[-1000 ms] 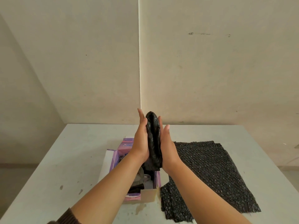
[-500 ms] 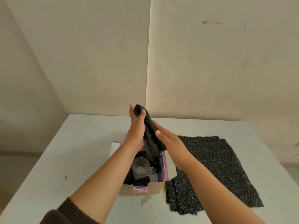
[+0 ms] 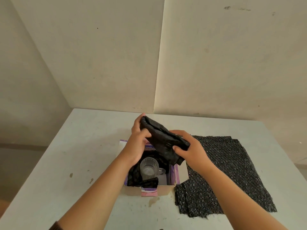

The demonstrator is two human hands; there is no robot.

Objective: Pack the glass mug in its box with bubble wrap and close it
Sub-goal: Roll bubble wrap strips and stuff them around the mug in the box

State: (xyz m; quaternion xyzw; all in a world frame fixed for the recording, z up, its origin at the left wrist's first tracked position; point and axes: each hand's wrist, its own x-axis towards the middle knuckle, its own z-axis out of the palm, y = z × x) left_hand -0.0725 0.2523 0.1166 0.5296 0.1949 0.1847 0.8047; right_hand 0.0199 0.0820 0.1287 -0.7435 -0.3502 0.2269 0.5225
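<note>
A clear glass mug (image 3: 148, 169) stands upright inside an open purple and pink box (image 3: 174, 175) on the table, with black bubble wrap (image 3: 134, 175) packed at its left and front. Above the box I hold a folded wad of black bubble wrap (image 3: 163, 141) tilted, its high end at the far left. My left hand (image 3: 138, 140) grips that upper end. My right hand (image 3: 187, 146) clasps the lower right end, thumb underneath.
Flat sheets of black bubble wrap (image 3: 229, 171) lie stacked on the white table (image 3: 83, 146), right of the box. The box's front flap (image 3: 149, 191) hangs open toward me. Walls meet in a corner behind the table's far edge.
The wad was upright, pressed between both flat palms. It has come down and tipped over toward the right above the box, and my right hand has shifted to grasp its lower end.
</note>
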